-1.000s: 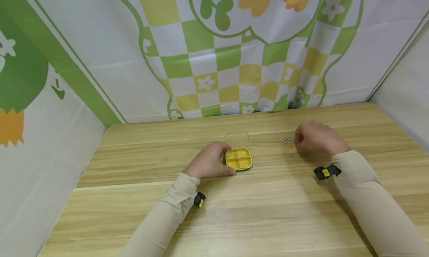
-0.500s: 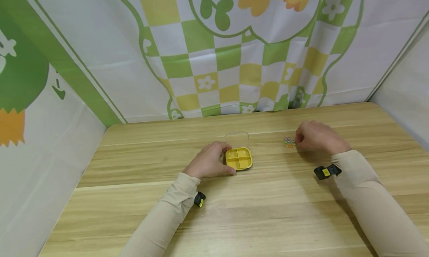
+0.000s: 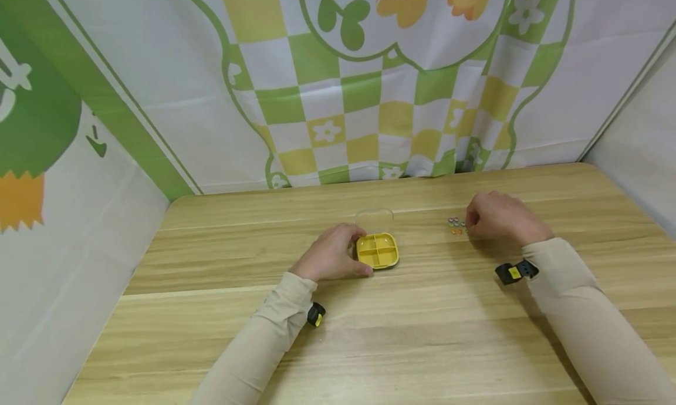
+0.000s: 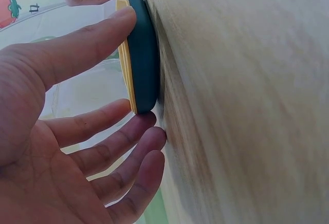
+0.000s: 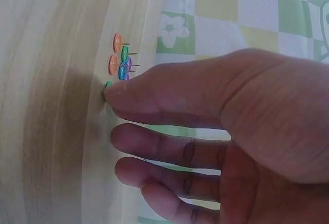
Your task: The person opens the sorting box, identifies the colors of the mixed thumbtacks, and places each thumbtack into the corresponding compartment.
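A small pill box (image 3: pixel 377 250) with four yellow compartments and a dark green outer case (image 4: pixel 142 54) rests on the table, its clear lid (image 3: pixel 374 218) folded back. My left hand (image 3: pixel 334 253) holds it from the left, thumb on the near edge and fingers at the far side. The compartments I can see hold nothing. To the right, my right hand (image 3: pixel 502 217) is down at the tabletop, its thumb tip against a green thumbtack (image 5: pixel 107 91) in a pinch; the index finger is hidden behind the thumb. Several more thumbtacks (image 5: pixel 117 42), orange, green, blue and purple, lie beside it, points up.
The wooden table (image 3: pixel 253 240) runs back to a green, white and yellow checked curtain (image 3: pixel 364 117). Pale printed sheets (image 3: pixel 105 217) close off the left and right sides. Each wrist wears a black strap (image 3: pixel 517 272).
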Available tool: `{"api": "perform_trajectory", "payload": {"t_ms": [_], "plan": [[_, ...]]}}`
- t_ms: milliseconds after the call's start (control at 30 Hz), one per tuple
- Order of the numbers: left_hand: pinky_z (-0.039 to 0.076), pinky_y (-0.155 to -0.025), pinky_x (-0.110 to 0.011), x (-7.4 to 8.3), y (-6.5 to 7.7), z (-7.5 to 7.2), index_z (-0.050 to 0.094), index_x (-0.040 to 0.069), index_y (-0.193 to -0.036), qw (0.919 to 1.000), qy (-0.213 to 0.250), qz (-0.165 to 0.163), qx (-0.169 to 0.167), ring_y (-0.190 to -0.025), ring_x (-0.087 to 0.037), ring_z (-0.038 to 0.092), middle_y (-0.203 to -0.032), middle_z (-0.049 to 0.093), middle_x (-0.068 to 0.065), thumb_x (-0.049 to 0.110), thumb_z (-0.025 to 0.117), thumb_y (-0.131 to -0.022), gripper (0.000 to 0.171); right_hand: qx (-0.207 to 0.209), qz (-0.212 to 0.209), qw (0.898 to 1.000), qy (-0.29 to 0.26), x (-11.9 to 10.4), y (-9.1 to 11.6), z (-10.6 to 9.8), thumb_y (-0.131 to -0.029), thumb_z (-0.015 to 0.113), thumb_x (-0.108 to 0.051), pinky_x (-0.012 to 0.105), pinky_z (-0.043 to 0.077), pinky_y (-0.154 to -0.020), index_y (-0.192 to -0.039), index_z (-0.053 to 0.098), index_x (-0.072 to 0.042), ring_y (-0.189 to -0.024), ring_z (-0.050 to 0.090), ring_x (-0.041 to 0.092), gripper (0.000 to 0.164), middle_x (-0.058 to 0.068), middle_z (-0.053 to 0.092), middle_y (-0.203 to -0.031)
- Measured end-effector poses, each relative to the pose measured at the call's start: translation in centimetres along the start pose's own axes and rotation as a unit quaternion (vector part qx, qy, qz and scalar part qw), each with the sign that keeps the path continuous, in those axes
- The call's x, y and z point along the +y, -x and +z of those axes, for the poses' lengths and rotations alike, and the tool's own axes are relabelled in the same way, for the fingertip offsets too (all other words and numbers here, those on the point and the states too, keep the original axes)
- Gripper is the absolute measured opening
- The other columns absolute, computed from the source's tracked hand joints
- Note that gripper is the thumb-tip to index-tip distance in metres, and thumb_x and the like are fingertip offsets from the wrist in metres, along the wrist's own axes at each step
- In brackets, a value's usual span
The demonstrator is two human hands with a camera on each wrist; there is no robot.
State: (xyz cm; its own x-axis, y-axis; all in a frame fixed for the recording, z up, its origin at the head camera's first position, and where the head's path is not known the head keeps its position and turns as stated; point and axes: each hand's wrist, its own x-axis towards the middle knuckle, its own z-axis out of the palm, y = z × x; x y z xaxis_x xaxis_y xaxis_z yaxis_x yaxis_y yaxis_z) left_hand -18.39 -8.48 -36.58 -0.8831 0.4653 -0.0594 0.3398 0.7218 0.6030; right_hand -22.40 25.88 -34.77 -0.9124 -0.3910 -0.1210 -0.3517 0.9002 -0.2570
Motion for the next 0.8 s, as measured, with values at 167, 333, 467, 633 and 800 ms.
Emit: {"api": "perform_trajectory", "payload": {"t_ms": [167,333,467,633,800], "plan": [[0.046,-0.102,-0.044,-0.04,0.00,0.05,0.063,-0.002,-0.131,1.0000,0.002,-0.001,-0.002,-0.115,-0.028,0.060,-0.120,0.066,-0.012,0.023,0.094,-0.073,0.070,0.006,-0.003,1.000,0.007,-0.02,-0.06,0.08,-0.076,0.068,-0.006,0.035,0.042,-0.056,-0.068,0.067,-0.020,-0.067,0.052,0.018,0.017,-0.006,0.059,-0.071],[0.046,-0.102,-0.044,-0.09,-0.05,0.07,0.063,-0.002,-0.130,1.0000,0.001,-0.001,-0.001,-0.115,-0.027,0.060,-0.120,0.066,-0.011,0.023,0.094,-0.072,0.070,0.008,-0.005,1.000,0.012,-0.17,-0.10,0.11,-0.076,0.066,-0.004,0.035,0.041,-0.056,-0.067,0.067,-0.021,-0.067,0.052,0.018,0.019,-0.006,0.058,-0.070],[0.046,-0.102,-0.044,-0.09,-0.06,0.08,0.063,-0.002,-0.129,1.0000,0.000,0.000,-0.001,-0.114,-0.027,0.060,-0.118,0.067,-0.011,0.023,0.095,-0.072,0.070,0.010,-0.007,1.000,0.017,-0.25,-0.11,0.04,-0.077,0.066,-0.005,0.036,0.042,-0.056,-0.067,0.067,-0.021,-0.067,0.052,0.018,0.019,-0.006,0.059,-0.071],[0.046,-0.101,-0.044,-0.08,-0.05,0.04,0.064,-0.002,-0.129,1.0000,0.001,0.001,0.000,-0.113,-0.027,0.060,-0.117,0.067,-0.011,0.022,0.095,-0.072,0.069,0.011,-0.008,1.000,0.018,-0.22,0.03,-0.11,-0.077,0.066,-0.005,0.035,0.041,-0.055,-0.067,0.066,-0.021,-0.066,0.051,0.018,0.019,-0.006,0.058,-0.070],[0.047,-0.101,-0.044,-0.05,-0.03,0.02,0.064,-0.001,-0.129,1.0000,0.002,-0.001,-0.002,-0.113,-0.027,0.060,-0.118,0.067,-0.011,0.022,0.095,-0.072,0.069,0.013,-0.006,1.000,0.020,-0.37,0.17,-0.21,-0.079,0.066,-0.006,0.035,0.041,-0.057,-0.068,0.067,-0.020,-0.067,0.051,0.017,0.018,-0.005,0.058,-0.071]]}}
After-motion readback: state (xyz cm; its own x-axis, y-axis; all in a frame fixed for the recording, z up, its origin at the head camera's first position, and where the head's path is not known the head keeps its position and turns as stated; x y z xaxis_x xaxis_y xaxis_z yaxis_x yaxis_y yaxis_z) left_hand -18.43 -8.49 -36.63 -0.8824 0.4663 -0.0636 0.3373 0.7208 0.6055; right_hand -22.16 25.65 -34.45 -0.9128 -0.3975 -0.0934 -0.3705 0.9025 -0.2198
